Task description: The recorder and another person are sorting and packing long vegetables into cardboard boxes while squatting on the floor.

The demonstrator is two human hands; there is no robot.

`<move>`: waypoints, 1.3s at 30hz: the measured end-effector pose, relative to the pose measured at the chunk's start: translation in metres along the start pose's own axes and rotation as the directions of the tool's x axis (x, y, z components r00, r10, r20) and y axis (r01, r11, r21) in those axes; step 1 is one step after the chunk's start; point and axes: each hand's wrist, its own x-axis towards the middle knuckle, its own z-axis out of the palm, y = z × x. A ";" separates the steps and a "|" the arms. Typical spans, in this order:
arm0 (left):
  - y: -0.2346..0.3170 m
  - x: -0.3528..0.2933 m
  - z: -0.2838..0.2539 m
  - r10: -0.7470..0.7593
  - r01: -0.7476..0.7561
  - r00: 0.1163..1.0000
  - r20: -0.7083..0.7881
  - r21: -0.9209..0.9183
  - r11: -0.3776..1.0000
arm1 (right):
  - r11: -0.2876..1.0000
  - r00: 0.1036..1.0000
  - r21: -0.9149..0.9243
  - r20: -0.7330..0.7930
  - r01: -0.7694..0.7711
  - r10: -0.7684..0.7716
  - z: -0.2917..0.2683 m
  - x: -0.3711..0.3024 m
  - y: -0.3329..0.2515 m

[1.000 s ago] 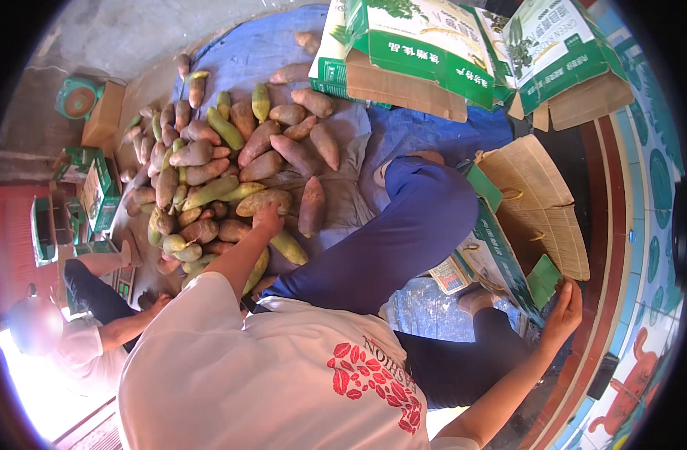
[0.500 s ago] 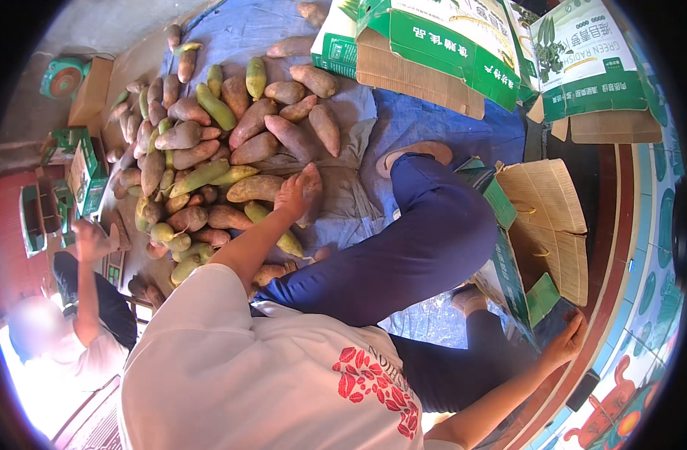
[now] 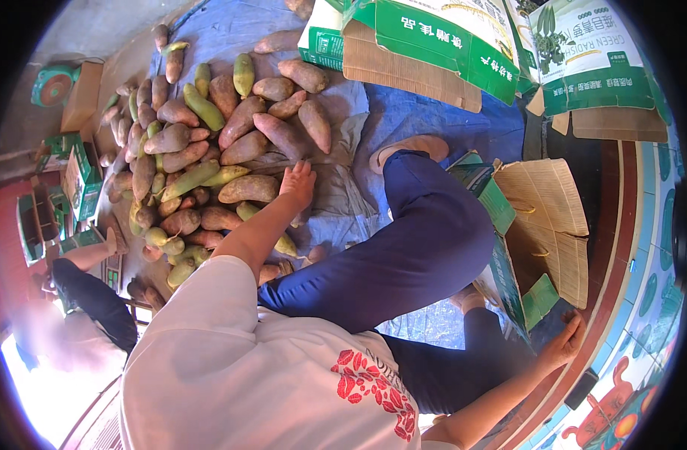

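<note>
My left hand [image 3: 298, 185] reaches over the near right edge of a pile of long radishes [image 3: 182, 140], some green, some reddish and dusty with soil. Its fingers stretch forward, and the tips lie at the near end of a reddish radish [image 3: 282, 135]; whether they touch it I cannot tell. Another radish shows partly below that hand. At the right, my right hand [image 3: 565, 343] is beside the near corner of an open cardboard box [image 3: 547, 217], its fingers curled together. What those fingers hold, if anything, is hidden.
Green and white boxes [image 3: 433, 45] stand at the far right on the blue sheet [image 3: 426, 112]. My bent legs [image 3: 388, 255] lie between the pile and the open box. A tiled wall [image 3: 643, 247] runs along the right. Another person [image 3: 96, 300] sits at the left near more boxes [image 3: 81, 180].
My left hand has shifted slightly left and away from me, and its fingers have come to the reddish radish's end. My right hand stays put. The other person's raised hand has come down.
</note>
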 end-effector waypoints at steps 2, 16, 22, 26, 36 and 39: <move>0.001 0.009 -0.010 0.054 -0.062 0.984 0.172 0.044 0.997 | 1.000 1.000 -0.014 0.001 -0.004 0.004 -0.001 0.000 0.002; -0.023 -0.002 -0.009 -0.030 -0.074 0.914 0.405 0.238 0.969 | 0.999 1.000 -0.042 0.027 0.004 -0.002 0.002 0.000 -0.008; -0.028 -0.045 -0.013 0.005 -0.140 0.779 0.627 0.167 0.976 | 0.997 0.990 -0.003 0.116 -0.082 0.082 0.002 0.000 -0.013; -0.020 -0.065 -0.004 -0.011 -0.118 0.789 0.614 0.170 0.978 | 0.991 0.973 0.092 0.221 -0.092 0.070 0.008 -0.005 -0.021; -0.011 -0.071 -0.005 0.108 -0.047 0.815 0.570 -0.121 0.992 | 0.998 0.942 0.050 0.335 0.022 -0.038 0.008 -0.011 -0.047; -0.003 -0.079 -0.047 -0.071 0.191 0.816 0.574 -0.152 0.970 | 0.990 0.947 0.088 0.295 0.108 -0.129 0.009 -0.016 -0.056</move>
